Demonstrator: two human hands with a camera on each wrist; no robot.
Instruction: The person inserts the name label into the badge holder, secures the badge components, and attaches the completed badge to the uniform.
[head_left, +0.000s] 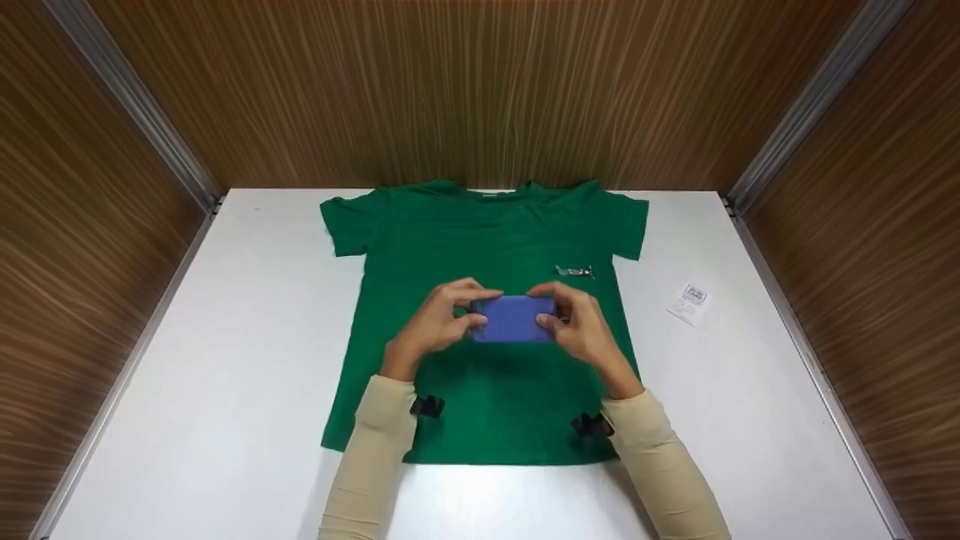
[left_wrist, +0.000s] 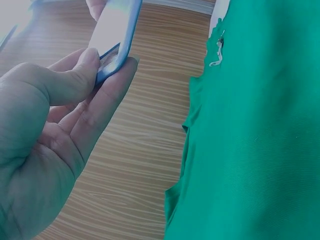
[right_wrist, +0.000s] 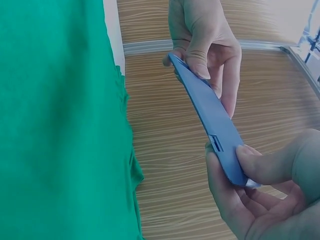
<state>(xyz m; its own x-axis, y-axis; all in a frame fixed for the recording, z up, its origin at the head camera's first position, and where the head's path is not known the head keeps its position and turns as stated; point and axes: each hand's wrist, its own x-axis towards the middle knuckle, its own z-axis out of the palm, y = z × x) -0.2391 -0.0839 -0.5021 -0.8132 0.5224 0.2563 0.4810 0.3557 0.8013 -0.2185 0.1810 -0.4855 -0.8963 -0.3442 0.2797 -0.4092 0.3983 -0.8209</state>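
Observation:
Between my two hands I hold a flat blue phone case (head_left: 513,319) lengthwise over a green T-shirt (head_left: 495,405). A cutout shows along its edge in the right wrist view. My left hand (head_left: 448,318) pinches its left end, thumb on the near face and fingers behind. At the other end my right hand (head_left: 579,324) pinches it the same way. In the left wrist view the case (left_wrist: 131,30) has a raised blue rim around a bright, glare-washed face.
The T-shirt lies spread on a white table (head_left: 255,360), collar toward the back wall. A small shiny silvery strip (head_left: 575,271) rests on its chest. Right of the shirt lies a white printed card (head_left: 688,303). Wood-grain panels (head_left: 465,90) stand at the back and both sides.

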